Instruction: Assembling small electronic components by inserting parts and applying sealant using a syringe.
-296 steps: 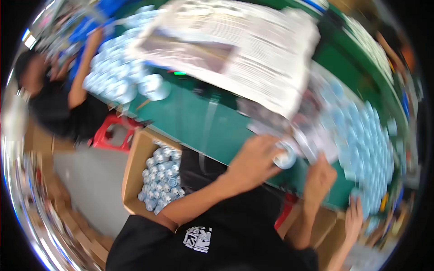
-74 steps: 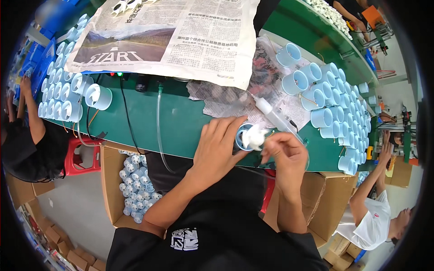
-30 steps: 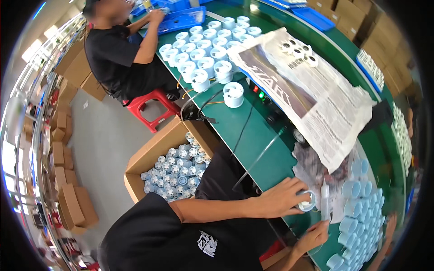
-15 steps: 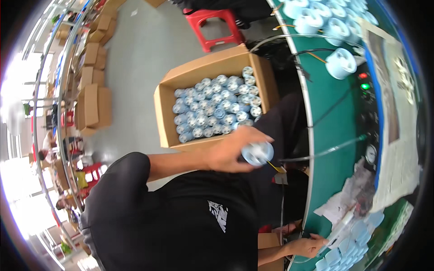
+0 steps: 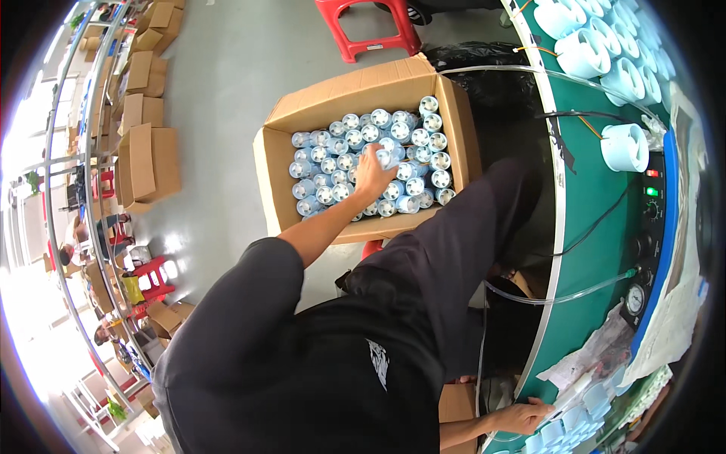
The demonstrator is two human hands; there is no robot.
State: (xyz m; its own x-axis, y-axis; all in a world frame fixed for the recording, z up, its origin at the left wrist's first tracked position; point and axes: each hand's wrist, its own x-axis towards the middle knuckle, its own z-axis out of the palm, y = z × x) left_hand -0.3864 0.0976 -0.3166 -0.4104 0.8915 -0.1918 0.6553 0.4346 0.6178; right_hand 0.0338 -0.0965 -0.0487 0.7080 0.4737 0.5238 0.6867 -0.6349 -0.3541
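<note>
My left hand reaches down into an open cardboard box on the floor, which is packed with several small pale blue cylinders with white ends. Its fingers are closed on one pale blue cylinder, held just over the top rows. My right hand rests far from it at the edge of the green table, at the bottom of the view. It lies beside clear plastic bags and pale blue cups, with nothing clearly in it.
A red stool stands behind the box. Folded cardboard boxes line shelving on the left. On the table are larger blue cups, a control panel with lights, a gauge, clear hoses and a newspaper.
My left hand has carried the blue cylinder from the table edge down into the box on the floor. The view has swung left toward the floor; my right hand stays at the table.
</note>
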